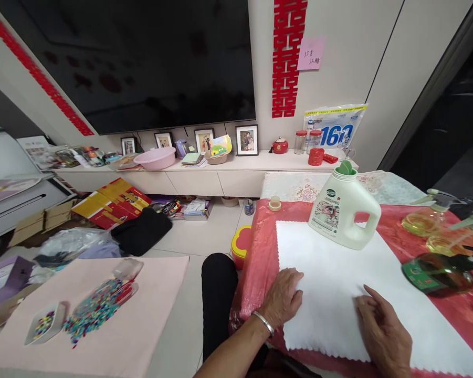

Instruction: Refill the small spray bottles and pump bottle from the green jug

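Observation:
My left hand (283, 297) rests at the left edge of a white cloth (330, 283) with a scalloped border. Its fingers are loosely bent, thumb apart, with nothing in them. On the cloth's lower part lies my right hand (384, 331), relaxed and empty, the index finger stretched out. Beyond both hands a pale green jug with a handle (340, 212) stands upright at the cloth's far edge. A green piece (345, 168) sits in its uncapped mouth. Left of the jug, a small cream-coloured cap (274, 203) sits on the red table cover (260, 236).
At right, a brown bottle with a green label (437, 273) lies on its side near clear pump bottles (423, 223) holding yellow liquid. A pink-covered surface (153, 294) at left bears scattered coloured beads (96, 310) and a white dish (47, 324). A low cabinet (197, 181) runs behind.

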Demonstrator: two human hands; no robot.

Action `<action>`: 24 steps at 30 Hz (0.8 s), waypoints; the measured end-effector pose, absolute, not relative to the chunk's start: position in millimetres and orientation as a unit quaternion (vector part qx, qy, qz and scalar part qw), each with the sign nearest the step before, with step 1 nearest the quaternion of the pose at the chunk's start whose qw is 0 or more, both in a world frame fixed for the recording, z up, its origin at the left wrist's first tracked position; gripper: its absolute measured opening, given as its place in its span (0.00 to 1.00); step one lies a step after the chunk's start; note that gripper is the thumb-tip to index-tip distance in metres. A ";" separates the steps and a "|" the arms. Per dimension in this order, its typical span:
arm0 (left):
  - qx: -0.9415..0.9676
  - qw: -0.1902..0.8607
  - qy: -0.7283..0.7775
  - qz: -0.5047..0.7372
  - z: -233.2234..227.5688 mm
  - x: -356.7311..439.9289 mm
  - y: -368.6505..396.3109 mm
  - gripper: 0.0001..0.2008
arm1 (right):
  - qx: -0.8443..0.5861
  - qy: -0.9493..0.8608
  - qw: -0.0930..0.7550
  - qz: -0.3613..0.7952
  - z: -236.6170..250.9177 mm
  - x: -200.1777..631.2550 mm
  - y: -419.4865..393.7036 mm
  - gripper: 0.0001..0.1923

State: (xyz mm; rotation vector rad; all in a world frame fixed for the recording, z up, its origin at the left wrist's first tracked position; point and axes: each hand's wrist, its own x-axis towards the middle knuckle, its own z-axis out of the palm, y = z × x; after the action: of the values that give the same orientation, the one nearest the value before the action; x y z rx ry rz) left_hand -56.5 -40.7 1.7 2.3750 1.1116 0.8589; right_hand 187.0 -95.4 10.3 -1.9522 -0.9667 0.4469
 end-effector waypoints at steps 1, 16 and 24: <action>0.844 0.190 0.395 0.308 1.0 -56.7 -40.5 0.25 | -0.786 -0.388 0.444 0.184 11.1 186.6 -95.2 0.46; 0.732 0.376 0.454 0.342 43.3 -60.3 -28.2 0.22 | -0.694 -0.430 0.488 0.307 52.0 188.5 -82.1 0.45; 0.765 0.235 0.498 0.333 114.4 -32.7 -33.2 0.37 | -0.658 -0.584 0.462 0.116 112.4 154.7 -93.3 0.38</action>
State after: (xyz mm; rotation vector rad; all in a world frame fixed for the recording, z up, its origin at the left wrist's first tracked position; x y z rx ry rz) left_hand -32.7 -33.2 114.4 2.1001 1.3664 0.9141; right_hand 154.7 -93.3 112.4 -1.6175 -1.4351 0.2853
